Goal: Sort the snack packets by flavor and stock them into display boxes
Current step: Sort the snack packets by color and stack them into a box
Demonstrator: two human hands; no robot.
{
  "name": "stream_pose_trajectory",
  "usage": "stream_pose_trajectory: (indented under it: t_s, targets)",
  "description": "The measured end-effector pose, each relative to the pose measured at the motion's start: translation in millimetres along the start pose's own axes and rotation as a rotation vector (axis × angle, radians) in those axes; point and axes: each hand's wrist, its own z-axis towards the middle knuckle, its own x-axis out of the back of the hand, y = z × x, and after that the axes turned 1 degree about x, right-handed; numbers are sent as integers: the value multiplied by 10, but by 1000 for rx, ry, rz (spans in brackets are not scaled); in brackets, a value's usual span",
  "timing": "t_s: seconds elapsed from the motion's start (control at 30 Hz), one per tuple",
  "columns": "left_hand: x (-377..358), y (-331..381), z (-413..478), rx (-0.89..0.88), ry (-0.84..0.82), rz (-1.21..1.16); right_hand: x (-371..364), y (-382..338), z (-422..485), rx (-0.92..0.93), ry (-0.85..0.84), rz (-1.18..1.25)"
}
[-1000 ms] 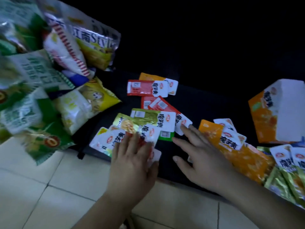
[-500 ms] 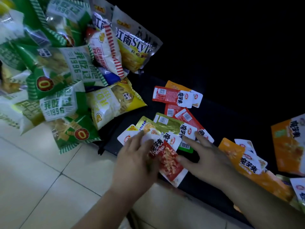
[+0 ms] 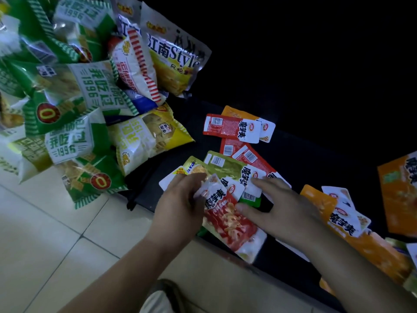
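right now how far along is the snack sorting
Early. Done: orange foil packets lie grouped by the orange display box. In hand: left hand pinches a red foil packet; right hand rests on the mix. Left: green foil packets and other red ones lie jumbled, none visibly boxed.

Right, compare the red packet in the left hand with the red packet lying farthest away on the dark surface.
The held red packet shows its front, with a food picture; the far red packet shows a barcode panel. The held one is gripped by the left hand and slanted; the far one lies untouched on an orange packet. Both are red with a white printed end.
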Motion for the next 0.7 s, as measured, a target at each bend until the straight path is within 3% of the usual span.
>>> stream_pose_trajectory:
  t_s: [0.1, 0.17, 0.3, 0.37, 0.43, 0.53, 0.6, 0.7]
  targets:
    - [46, 125, 61, 97, 79, -266, -16, -73, -37, 38, 123, 62]
    - [69, 290, 104, 217, 45, -576, -61, -137, -73, 121, 125, 83]
    - [22, 442, 193, 242, 26, -731, -88, -142, -23, 19, 48, 599]
    - [27, 331, 210, 224, 24, -628, -70, -50, 12, -58, 131, 704]
    - [40, 123, 181, 146, -11, -315, -16, 47, 8, -104, 185, 665]
    - [0, -48, 81, -129, -181, 99, 33, 175, -27, -123, 198, 528]
    - [-103, -25, 17, -334, -287, 235, 38, 234, -45, -142, 201, 466]
    - [-272, 27, -19, -407, -355, 378, 26, 309, -53, -118, 252, 396]
